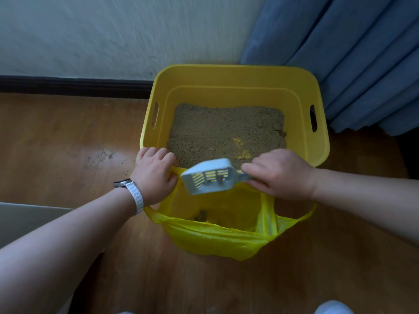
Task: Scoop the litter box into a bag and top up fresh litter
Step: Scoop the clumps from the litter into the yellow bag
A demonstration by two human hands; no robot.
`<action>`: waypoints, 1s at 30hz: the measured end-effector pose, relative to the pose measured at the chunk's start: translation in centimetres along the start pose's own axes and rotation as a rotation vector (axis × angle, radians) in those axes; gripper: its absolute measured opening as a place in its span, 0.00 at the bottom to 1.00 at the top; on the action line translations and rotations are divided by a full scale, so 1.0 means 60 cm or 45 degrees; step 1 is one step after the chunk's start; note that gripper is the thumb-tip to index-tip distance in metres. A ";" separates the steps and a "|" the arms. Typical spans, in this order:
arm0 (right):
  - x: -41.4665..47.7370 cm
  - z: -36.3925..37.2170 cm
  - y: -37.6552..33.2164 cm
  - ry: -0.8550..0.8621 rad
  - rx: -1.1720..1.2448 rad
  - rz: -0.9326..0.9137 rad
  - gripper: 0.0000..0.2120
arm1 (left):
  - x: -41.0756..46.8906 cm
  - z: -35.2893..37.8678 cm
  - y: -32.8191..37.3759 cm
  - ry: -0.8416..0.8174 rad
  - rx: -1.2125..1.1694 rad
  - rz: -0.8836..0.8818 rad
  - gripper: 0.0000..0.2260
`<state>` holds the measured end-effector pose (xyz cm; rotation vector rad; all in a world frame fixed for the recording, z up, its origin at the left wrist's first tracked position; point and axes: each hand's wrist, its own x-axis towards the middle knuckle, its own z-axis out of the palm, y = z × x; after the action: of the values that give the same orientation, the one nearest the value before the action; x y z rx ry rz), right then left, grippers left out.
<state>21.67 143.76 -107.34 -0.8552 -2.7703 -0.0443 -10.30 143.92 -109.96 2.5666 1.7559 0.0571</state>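
- Over the open bag [215, 241], fingers of the right hand [281, 175] grasp the scoop [208, 176] by its handle, small bits inside.
- Fingers of the left hand [154, 171] clench the bag's rim beside the box [226, 73].
- One clump [200, 215] lies inside the bag.
- Holding litter [226, 128], the box stands on the floor [56, 143] touching the bag, curtain [351, 53] at right.

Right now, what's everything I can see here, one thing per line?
litter box: one, yellow, on the floor by the wall
litter: one bed, sandy brown, inside the litter box
bag: one, yellow, in front of the litter box
scoop: one, pale grey, over the bag's mouth
clump: one, dark, inside the bag
curtain: one, blue, right of the litter box
watch: one, white strap, left wrist
left hand: one, grips the bag's edge
right hand: one, grips the scoop's handle
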 end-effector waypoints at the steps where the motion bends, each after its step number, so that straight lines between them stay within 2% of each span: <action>1: -0.001 0.004 -0.003 0.033 -0.039 -0.039 0.12 | 0.000 0.000 0.000 0.006 -0.006 0.000 0.11; 6: 0.007 0.016 -0.010 0.204 -0.148 -0.121 0.05 | -0.001 -0.001 0.003 -0.005 -0.012 -0.016 0.09; 11: 0.016 0.016 -0.005 0.247 -0.181 -0.157 0.07 | 0.000 0.000 0.001 -0.010 -0.004 -0.009 0.11; 19: 0.006 0.010 0.000 0.118 -0.176 -0.218 0.06 | 0.001 0.001 -0.001 -0.014 -0.010 -0.013 0.09; 23: 0.005 0.010 -0.004 -0.095 -0.039 -0.124 0.04 | 0.001 0.003 -0.002 -0.013 -0.009 -0.002 0.10; 26: 0.034 -0.015 -0.011 -0.357 0.179 0.139 0.06 | 0.001 0.005 -0.003 -0.002 -0.005 -0.005 0.08; 28: 0.065 -0.043 0.003 -0.590 0.533 0.535 0.06 | 0.001 0.005 -0.003 0.004 -0.008 -0.008 0.09; 30: 0.082 -0.061 0.023 -0.616 0.850 0.885 0.09 | 0.001 0.002 -0.001 0.005 -0.004 -0.005 0.10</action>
<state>19.29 147.26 -102.65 -1.6844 -2.3805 1.2569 -10.35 143.98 -110.11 2.5626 1.7607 0.0655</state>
